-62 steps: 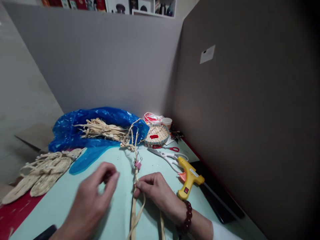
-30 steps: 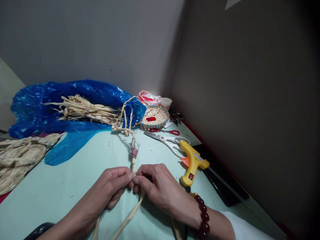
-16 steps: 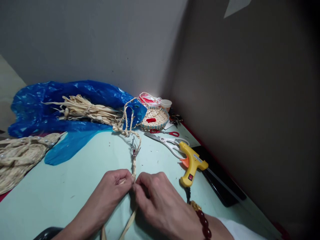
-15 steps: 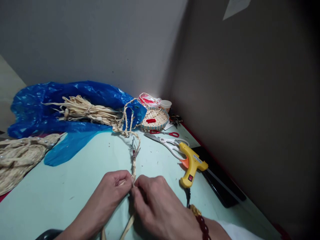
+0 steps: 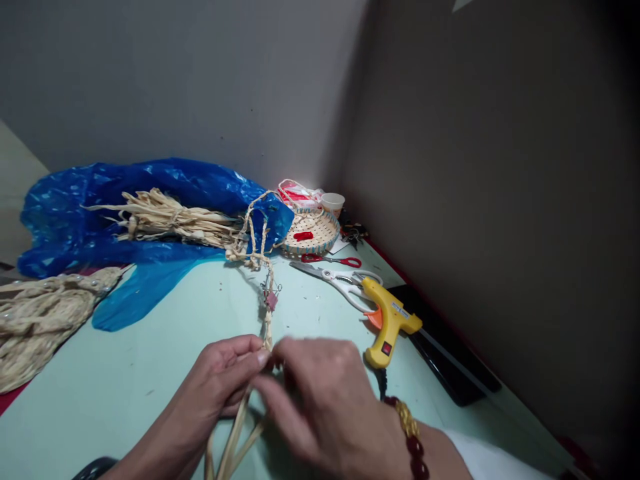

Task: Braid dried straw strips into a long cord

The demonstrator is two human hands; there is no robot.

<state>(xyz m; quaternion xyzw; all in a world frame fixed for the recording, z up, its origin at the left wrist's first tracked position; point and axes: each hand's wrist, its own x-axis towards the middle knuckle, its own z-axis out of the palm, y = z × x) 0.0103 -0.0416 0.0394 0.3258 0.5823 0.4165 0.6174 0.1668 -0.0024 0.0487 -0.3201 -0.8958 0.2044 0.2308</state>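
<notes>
Partly hidden braid (image 5: 269, 325) behind hands (image 5: 227, 375) (image 5: 333, 393), dark object (image 5: 95, 469) cropped

I have a pale green counter (image 5: 150, 333) under me. Clocked from its middle, it carries a crumpled blue plastic bag (image 5: 200, 187) between ten and eleven, a round woven basket (image 5: 323, 230) near one, red-handled scissors (image 5: 346, 260) and white-handled scissors (image 5: 327, 275) between one and two, and a yellow glue gun (image 5: 391, 323) at three, a flat black slab (image 5: 450, 367) beyond.

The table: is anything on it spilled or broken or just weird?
Nothing looks spilled or broken on the table. Only a bit jumbled: the yellow glue gun lies on its side, its front end overlapping the white-handled scissors.
</notes>
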